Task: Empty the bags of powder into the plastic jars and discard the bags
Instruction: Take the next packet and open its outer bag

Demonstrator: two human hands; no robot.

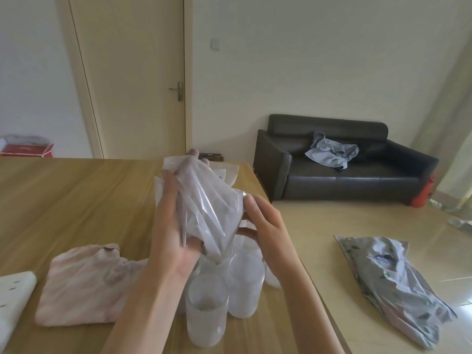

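Nearest the camera on a wooden table (63, 190), a clear plastic jar (206, 316) stands upright with its mouth open and a little pale powder inside. Just behind it and to its right stands a second jar (246, 282), filled most of the way with white powder. A third jar mouth sits between and behind them, directly below the bag, largely hidden by the hands.

Above the jars, a person holds a clear plastic bag of powder (209, 208) tilted, its lower corner pointing down into that hidden jar mouth. The left hand (173, 226) is wrapped around the bag's left side, palm up, fingers curled beneath it and fingertips showing past the bag's top edge. The right hand (263, 221) pinches the bag's right edge between thumb and fingers. Greyish-white powder has gathered toward the bag's lower end.

Left of the jars lies a folded pink striped cloth (89, 282), and a white power strip (15, 295) touches the frame's left edge. More pale plastic bags (229, 172) lie on the table behind the hands.

On the floor to the right, off the table, lies a crumpled patterned bag (398, 274). Farther back, a black leather sofa (344, 172) carries a heap of blue cloth (332, 152). A closed beige door (132, 72) stands in the far wall, with a red box (28, 150) at far left.
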